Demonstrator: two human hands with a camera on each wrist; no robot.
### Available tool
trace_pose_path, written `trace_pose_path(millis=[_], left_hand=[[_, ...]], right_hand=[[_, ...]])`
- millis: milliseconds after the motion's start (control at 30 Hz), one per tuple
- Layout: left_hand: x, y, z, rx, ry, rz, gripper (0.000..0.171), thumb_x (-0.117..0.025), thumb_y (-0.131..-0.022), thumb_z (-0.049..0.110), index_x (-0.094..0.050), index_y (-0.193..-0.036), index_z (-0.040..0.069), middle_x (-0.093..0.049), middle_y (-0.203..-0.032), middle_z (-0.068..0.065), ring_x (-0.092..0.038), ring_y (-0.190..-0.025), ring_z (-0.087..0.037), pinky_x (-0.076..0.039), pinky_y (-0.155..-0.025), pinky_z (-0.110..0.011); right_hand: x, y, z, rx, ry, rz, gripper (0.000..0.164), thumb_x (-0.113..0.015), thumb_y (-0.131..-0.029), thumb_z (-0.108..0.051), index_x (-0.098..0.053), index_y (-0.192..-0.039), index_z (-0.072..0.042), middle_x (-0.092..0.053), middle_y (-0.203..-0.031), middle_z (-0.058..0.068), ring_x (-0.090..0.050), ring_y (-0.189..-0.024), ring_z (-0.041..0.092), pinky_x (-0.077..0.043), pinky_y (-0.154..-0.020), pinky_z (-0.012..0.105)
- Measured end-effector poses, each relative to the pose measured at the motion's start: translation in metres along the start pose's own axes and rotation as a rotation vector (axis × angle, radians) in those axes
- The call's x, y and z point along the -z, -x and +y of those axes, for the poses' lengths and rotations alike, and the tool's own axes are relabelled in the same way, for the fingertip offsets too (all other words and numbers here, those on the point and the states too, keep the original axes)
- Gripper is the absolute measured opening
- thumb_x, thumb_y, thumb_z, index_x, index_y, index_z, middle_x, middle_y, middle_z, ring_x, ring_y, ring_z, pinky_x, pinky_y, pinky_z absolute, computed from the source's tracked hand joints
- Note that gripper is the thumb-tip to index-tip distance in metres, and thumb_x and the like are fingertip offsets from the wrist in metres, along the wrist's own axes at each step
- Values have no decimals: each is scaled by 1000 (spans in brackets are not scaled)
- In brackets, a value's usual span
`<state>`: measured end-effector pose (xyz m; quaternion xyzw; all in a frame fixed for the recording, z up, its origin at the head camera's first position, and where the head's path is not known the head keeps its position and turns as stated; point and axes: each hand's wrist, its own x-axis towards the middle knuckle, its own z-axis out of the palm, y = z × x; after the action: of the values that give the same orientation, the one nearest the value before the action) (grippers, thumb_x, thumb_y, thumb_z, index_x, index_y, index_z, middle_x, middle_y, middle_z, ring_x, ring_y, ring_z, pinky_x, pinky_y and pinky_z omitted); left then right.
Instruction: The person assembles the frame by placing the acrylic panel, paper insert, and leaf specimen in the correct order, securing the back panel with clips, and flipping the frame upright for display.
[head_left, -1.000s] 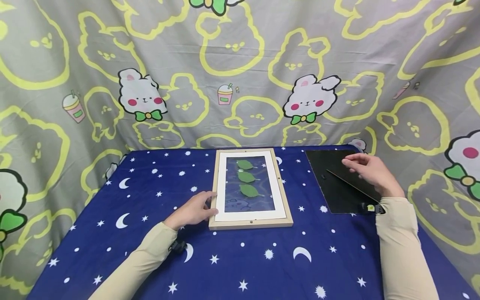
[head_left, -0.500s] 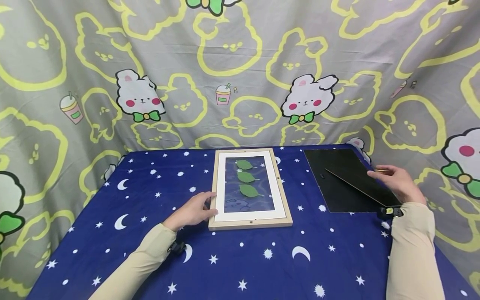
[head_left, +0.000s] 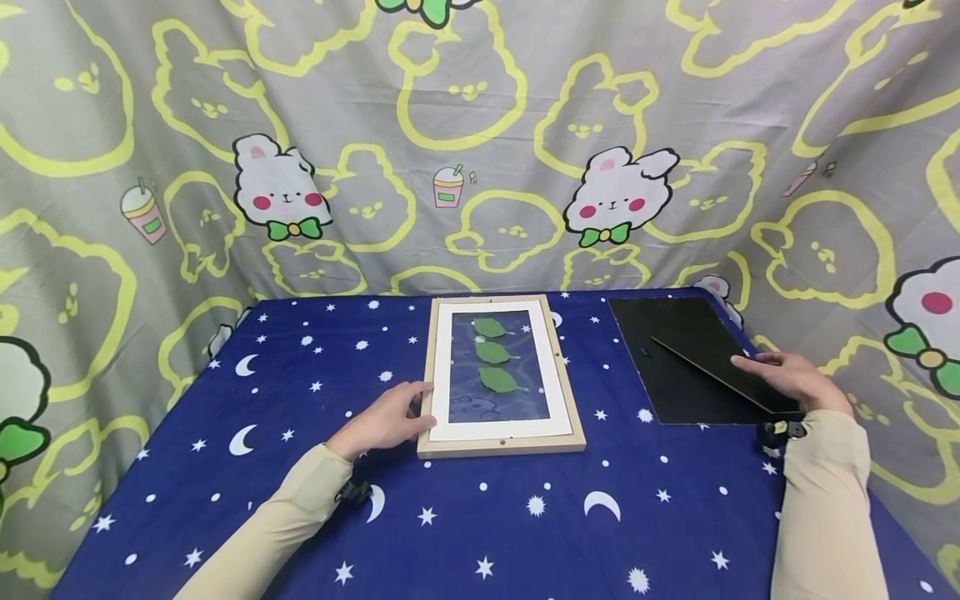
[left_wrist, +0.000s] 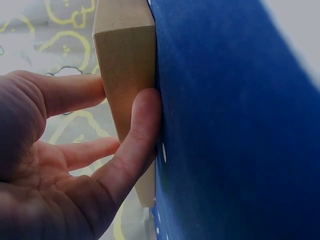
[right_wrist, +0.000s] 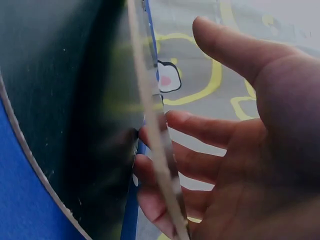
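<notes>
Plainly, the wooden frame (head_left: 502,446) lies flat on the star-patterned cloth (head_left: 457,542), a white mat (head_left: 498,430) inside its border and, within the mat's window, three green leaves (head_left: 492,353) in a column. At the frame's left edge, the left hand (head_left: 382,422) touches the side, thumb and fingers spread. Right of the frame, apart from it, lies a black board (head_left: 678,392); there the right hand (head_left: 802,381) keeps its thumb wide of loosely bent fingers, and I cannot tell whether they touch the thin-edged panel (head_left: 712,376).
</notes>
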<state>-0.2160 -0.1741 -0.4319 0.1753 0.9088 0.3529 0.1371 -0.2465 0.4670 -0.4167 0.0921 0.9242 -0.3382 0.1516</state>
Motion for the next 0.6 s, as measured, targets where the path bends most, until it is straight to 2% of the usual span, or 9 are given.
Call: trace_pose_path(millis=[200,300,467,600], left_hand=[[1,0,1,-5,-10,0,61,-71,-96,15,-45,-148,-6,-59,-115,-21,-65,-69,-14,-55,-61,-30],[0,1,2,-5,-4,2,62,-71,-96,15,-45,-148,-6,-59,-116,-21,-65,-69,-14,-55,-61,-30],[-1,1,1,8,16,-5,62,-71,-97,16,-44,-149,-5,-58,-120,-22,-66,-71,-13,-56,-62,-30],[0,1,1,7,22,-3,62,-70,-97,16,-44,-149,-5,-59,-120,-22,-67,-70,-14,-56,-62,-30]], right_hand=[[-1,0,-3,4,57,-31,108,-53,-98,-64,-11,-153,19,-7,-152,49,-18,-136,68,-34,-104,73],[-4,-1,-4,29,103,-27,112,-60,-96,-61,-8,-152,20,-11,-151,49,-21,-134,67,-34,-104,73],[-8,-1,-4,71,146,-15,109,-68,-94,-52,-11,-150,22,-18,-148,49,-26,-131,66,-35,-104,72],[-8,-1,-5,72,149,-11,109,-72,-92,-50,-14,-149,22,-19,-146,50,-28,-129,66,-36,-103,72]])
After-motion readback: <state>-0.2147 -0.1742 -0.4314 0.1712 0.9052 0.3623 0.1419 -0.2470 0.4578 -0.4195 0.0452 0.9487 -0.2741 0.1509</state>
